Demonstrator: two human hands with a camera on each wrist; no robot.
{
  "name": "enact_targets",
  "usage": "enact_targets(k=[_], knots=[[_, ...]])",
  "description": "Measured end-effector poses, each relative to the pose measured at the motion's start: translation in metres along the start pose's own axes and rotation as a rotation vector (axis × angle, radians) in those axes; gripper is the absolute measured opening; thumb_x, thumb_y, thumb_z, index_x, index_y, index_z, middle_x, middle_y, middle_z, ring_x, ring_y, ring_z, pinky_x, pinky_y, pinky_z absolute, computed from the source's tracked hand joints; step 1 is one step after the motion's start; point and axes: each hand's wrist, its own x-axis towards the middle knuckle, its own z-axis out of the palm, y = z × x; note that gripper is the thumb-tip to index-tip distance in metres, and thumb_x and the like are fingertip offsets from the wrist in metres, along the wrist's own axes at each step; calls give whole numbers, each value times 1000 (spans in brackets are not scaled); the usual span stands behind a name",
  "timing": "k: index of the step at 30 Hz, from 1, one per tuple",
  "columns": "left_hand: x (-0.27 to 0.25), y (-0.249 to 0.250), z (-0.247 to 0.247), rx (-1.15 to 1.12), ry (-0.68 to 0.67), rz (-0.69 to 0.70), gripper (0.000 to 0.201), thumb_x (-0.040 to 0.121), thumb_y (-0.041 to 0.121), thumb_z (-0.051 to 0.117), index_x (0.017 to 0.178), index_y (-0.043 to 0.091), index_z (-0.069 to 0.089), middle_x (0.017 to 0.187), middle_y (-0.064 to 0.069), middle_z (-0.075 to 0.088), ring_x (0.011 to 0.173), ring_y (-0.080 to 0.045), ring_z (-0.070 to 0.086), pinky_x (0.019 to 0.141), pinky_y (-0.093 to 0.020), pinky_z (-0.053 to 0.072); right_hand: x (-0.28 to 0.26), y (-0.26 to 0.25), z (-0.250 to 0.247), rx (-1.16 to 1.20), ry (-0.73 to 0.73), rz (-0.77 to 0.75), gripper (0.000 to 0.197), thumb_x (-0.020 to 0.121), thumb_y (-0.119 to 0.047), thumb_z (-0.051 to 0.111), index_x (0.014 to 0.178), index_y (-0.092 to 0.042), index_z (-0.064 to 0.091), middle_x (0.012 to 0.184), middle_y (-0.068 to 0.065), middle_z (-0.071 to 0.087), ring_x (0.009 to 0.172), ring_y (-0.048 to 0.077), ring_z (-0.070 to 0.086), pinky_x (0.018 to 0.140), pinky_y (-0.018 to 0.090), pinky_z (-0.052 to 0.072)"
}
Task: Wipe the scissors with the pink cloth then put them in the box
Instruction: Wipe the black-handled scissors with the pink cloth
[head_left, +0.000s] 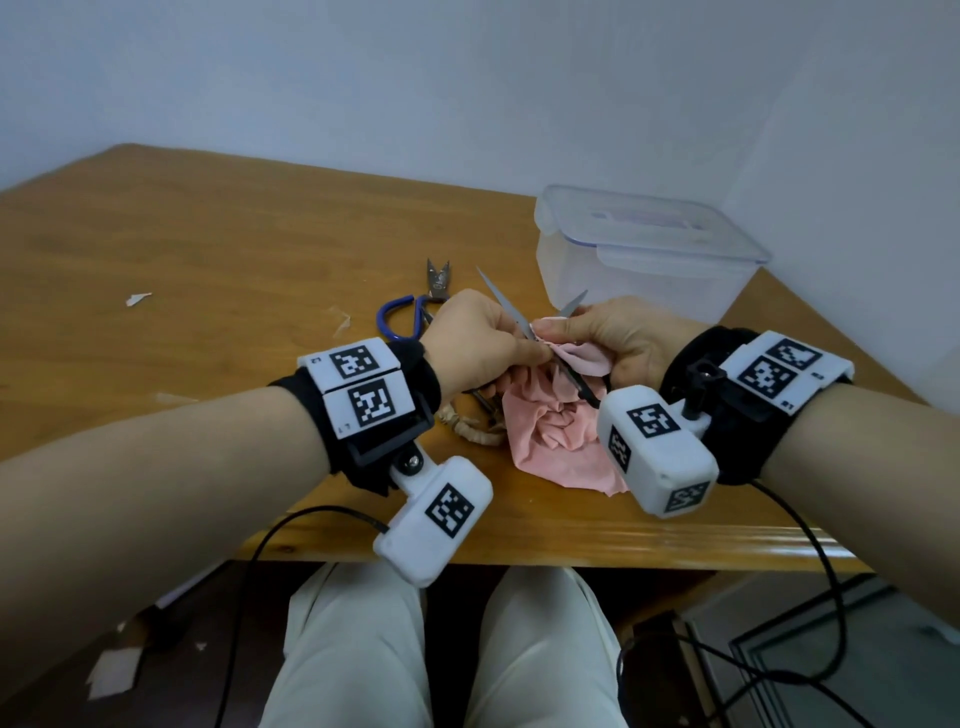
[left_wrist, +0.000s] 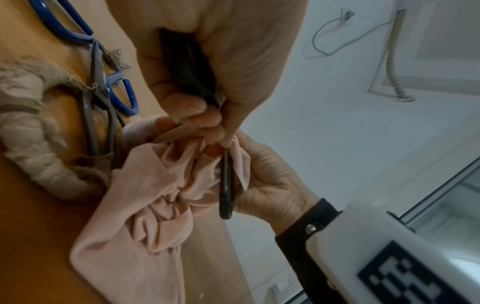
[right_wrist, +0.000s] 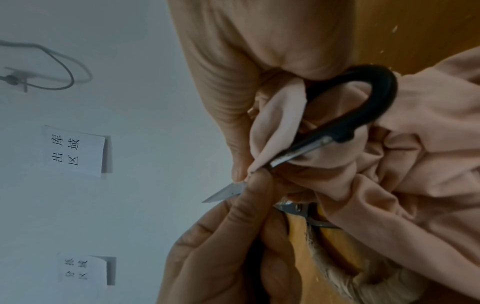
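Fingers (head_left: 524, 356) of the left hand (head_left: 475, 340) are curling tight around the black-handled scissors (head_left: 506, 304), holding them up just above the desk (head_left: 208, 249) with both blades spread open and pointing away. Right hand (head_left: 618, 338) is pinching a fold of the pink cloth (head_left: 561, 441) around one blade, while the rest of the cloth is bunching up on the desk below. Box (head_left: 644, 249) is sitting closed, lid on, at the far right of the desk, apart from the hands. Blue-handled scissors (head_left: 397, 319) and small metal snips (head_left: 438, 280) are lying just behind the left hand, and a frayed beige wrapped thing (head_left: 470, 428) is lying beside the cloth.

Left wrist view: the left hand (left_wrist: 207, 61) is gripping one dark handle in its curled fingers, and the right hand (left_wrist: 270, 185) is holding the cloth (left_wrist: 145, 205) up against the scissors (left_wrist: 226, 185), whose other black handle is hanging down in front of the palm. Blue scissors (left_wrist: 124, 96) and the beige wrapped thing (left_wrist: 33, 144) are lying on the desk (left_wrist: 39, 236) to the left.

Right wrist view: the right hand (right_wrist: 233, 72) is squeezing the cloth (right_wrist: 415, 164) around the blade, thumb and finger closing on it. Scissors (right_wrist: 363, 102) are showing a black loop handle, with a blade tip poking out past the fingers. Left hand (right_wrist: 221, 246) is gripping from below. Two paper notes (right_wrist: 75, 152) are hanging on the wall.
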Motion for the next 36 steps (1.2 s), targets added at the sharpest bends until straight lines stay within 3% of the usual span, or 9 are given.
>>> enact_targets(k=[2, 5, 8, 13, 15, 19, 22, 28, 36], knots=[[0, 1, -2, -22, -3, -8, 24, 81, 19, 76, 66, 2, 68, 58, -11, 60, 31, -8, 42, 35, -16, 34, 0, -1, -1, 21, -2, -11, 7, 76, -2, 68, 75, -2, 61, 59, 11, 65, 52, 19, 63, 52, 29, 56], [0, 2, -3, -66, -12, -31, 24, 82, 16, 75, 70, -3, 68, 59, -13, 58, 31, -9, 41, 34, -16, 34, 1, -2, -4, 74, -12, -41, 11, 75, 4, 65, 82, -3, 60, 62, 10, 66, 56, 18, 66, 61, 29, 58], [0, 1, -4, -62, -7, -30, 25, 81, 15, 75, 74, -8, 69, 59, -14, 58, 31, -9, 41, 34, -16, 34, 0, 0, -3, 80, -11, -69, 10, 82, 7, 61, 84, -3, 59, 62, 9, 66, 54, 16, 66, 58, 27, 57], [-1, 2, -2, -37, -12, -10, 26, 81, 15, 76, 60, 5, 65, 52, -8, 56, 29, -6, 41, 34, -15, 32, 1, 0, 1, 50, 9, -114, 14, 76, -2, 69, 85, -4, 59, 69, 9, 66, 61, 15, 66, 64, 26, 58], [-2, 3, -4, -63, -20, -26, 24, 81, 15, 75, 67, -2, 67, 56, -11, 57, 30, -7, 41, 34, -15, 33, 1, -1, -1, 87, 21, -114, 16, 82, 3, 64, 90, -8, 56, 61, 6, 66, 55, 14, 66, 58, 25, 57], [-2, 4, -6, -120, -35, -56, 28, 81, 14, 75, 82, -13, 69, 58, -13, 56, 30, -8, 41, 34, -15, 35, -4, -2, -4, 107, -34, -101, 19, 84, 8, 59, 92, -8, 56, 66, 8, 65, 59, 16, 65, 58, 27, 57], [-3, 3, -5, -110, -31, -41, 26, 81, 15, 76, 76, -10, 68, 58, -14, 56, 31, -9, 41, 34, -16, 34, -5, 0, -2, 54, -3, -112, 9, 85, 5, 60, 82, -4, 58, 59, 6, 65, 54, 14, 65, 57, 25, 57], [0, 1, -4, -85, 11, -25, 27, 82, 15, 75, 61, 3, 64, 57, -13, 58, 32, -10, 42, 35, -17, 36, 3, 5, 2, 74, 69, -235, 14, 83, 5, 64, 87, -8, 59, 77, 8, 62, 69, 16, 61, 71, 26, 55], [3, 0, -4, -61, 62, -25, 28, 82, 18, 75, 74, -9, 68, 61, -17, 60, 34, -11, 43, 38, -19, 38, 10, 3, 6, 99, 109, -205, 6, 87, 1, 63, 85, -4, 59, 75, 5, 62, 64, 13, 61, 69, 24, 56]])
